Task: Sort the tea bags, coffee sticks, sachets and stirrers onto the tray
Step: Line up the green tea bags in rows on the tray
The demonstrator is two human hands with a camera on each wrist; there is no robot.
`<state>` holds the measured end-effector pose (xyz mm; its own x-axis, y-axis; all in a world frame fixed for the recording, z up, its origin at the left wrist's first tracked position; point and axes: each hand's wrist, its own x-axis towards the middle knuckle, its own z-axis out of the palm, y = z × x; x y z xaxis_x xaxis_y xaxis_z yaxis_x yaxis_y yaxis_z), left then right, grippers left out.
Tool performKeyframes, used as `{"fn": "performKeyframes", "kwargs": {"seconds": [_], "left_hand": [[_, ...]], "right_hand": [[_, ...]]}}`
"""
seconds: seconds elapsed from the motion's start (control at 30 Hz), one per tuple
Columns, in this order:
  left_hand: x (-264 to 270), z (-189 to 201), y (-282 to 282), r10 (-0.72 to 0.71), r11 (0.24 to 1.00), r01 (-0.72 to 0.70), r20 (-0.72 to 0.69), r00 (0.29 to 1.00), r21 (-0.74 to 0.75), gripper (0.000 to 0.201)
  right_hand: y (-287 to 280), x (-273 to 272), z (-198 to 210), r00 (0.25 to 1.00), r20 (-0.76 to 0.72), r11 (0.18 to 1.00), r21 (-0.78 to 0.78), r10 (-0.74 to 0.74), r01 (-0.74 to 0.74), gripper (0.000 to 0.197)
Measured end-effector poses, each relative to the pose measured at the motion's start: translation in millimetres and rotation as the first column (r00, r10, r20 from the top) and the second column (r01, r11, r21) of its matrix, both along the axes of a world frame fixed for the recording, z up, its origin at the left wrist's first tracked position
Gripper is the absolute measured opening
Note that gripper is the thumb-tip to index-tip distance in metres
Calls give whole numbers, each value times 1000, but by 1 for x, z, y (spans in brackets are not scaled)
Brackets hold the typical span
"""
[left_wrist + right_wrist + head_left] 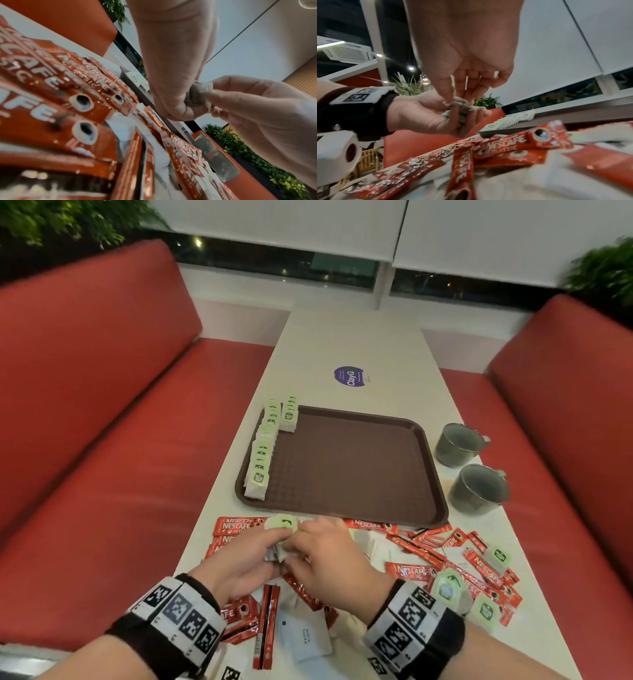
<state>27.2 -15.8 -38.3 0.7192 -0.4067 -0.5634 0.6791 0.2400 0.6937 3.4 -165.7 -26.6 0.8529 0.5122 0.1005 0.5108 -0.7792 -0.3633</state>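
Observation:
My left hand [255,549] and right hand [308,546] meet just in front of the brown tray [342,474]. Together they hold a small bundle of tea bags [278,553]. In the right wrist view the left hand [462,121] cups the tea bags [460,106] while the right hand [458,94] pinches them from above. The left wrist view shows the bundle [199,94] between both hands. A row of tea bags [263,453] with green tags lines the tray's left edge. Red coffee sticks [411,571], white sachets [305,642] and loose tea bags [445,589] lie scattered under and right of my hands.
Two metal mugs [459,445] [479,489] stand right of the tray. A purple round sticker [349,376] is on the white table beyond it. Red benches [102,440] flank the narrow table on both sides. Most of the tray's floor is bare.

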Motion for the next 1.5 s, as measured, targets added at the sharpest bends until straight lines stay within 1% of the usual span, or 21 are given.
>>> {"fn": "performKeyframes", "kwargs": {"seconds": [0.07, 0.13, 0.2, 0.23, 0.27, 0.33, 0.47, 0.57, 0.63, 0.7, 0.8, 0.9, 1.03, 1.1, 1.17, 1.2, 1.23, 1.33, 1.37, 1.4, 1.5], "left_hand": [[0, -4, 3, 4, 999, -3, -21, 1000, 34, 13], [0, -7, 6, 30, 997, -26, -47, 998, 74, 17], [1, -9, 7, 49, 995, -43, -56, 997, 95, 21], [1, -9, 7, 55, 994, -50, -53, 997, 100, 22], [0, -9, 7, 61, 993, -56, -48, 997, 104, 22], [0, -7, 5, 64, 992, -59, -40, 997, 115, 23], [-1, 1, 2, 29, 995, -22, -68, 997, 100, 23], [1, 4, 4, -10, 996, 18, -86, 996, 88, 26], [4, 4, 6, -25, 995, 33, -82, 996, 97, 29], [6, 4, 7, -53, 990, 60, -59, 997, 124, 30], [8, 4, 7, -88, 986, 91, -33, 996, 140, 24], [11, 5, 4, -90, 983, 89, -4, 996, 160, 25], [14, 10, -2, -42, 988, 36, 36, 998, 150, 32], [15, 13, -5, -35, 989, 27, 54, 998, 145, 36], [16, 17, -7, -43, 990, 33, 74, 996, 135, 37], [17, 18, -7, -48, 993, 38, 82, 995, 116, 36], [17, 19, -8, -52, 996, 45, 87, 995, 79, 36], [16, 24, -9, -65, 997, 69, 105, 992, -37, 31], [17, 25, -10, -60, 997, 65, 119, 991, -40, 30], [18, 26, -10, -45, 999, 49, 137, 990, -25, 30], [25, 24, -10, 34, 998, -43, 187, 982, 43, 26]], "right_hand": [[-12, 1, 5, 997, -56, 998, 36, -52, 54, 30], [-29, 11, 9, 973, -87, 975, 39, -214, 218, 26], [-51, 23, 9, 903, -127, 911, -84, -411, 403, 24], [-59, 29, 8, 864, -150, 873, -176, -481, 455, 24], [-64, 33, 5, 833, -174, 841, -256, -525, 477, 25], [-65, 40, -1, 797, -222, 809, -350, -562, 473, 30], [-54, 45, -8, 793, -233, 774, -484, -563, 408, 44], [-53, 46, -10, 801, -226, 773, -495, -555, 396, 34], [-54, 48, -11, 806, -242, 791, -472, -541, 389, 26], [-56, 49, -10, 789, -275, 803, -435, -549, 407, 19], [-64, 51, -3, 723, -384, 816, -329, -575, 474, 17], [-78, 47, 5, 689, -530, 836, -73, -495, 544, 15], [-83, 37, 19, 674, -672, 760, 252, -308, 599, 11], [-78, 35, 26, 683, -703, 751, 339, -198, 566, 10], [-69, 35, 32, 712, -690, 774, 380, -127, 506, 9], [-63, 36, 34, 730, -674, 774, 399, -117, 492, 10], [-57, 38, 34, 744, -656, 757, 419, -130, 502, 12], [-40, 46, 30, 745, -627, 643, 477, -229, 599, 16], [-36, 49, 28, 739, -626, 620, 483, -250, 619, 16], [-32, 52, 26, 737, -624, 616, 479, -262, 625, 15], [-25, 60, 25, 726, -644, 646, 451, -243, 616, 12]]}}
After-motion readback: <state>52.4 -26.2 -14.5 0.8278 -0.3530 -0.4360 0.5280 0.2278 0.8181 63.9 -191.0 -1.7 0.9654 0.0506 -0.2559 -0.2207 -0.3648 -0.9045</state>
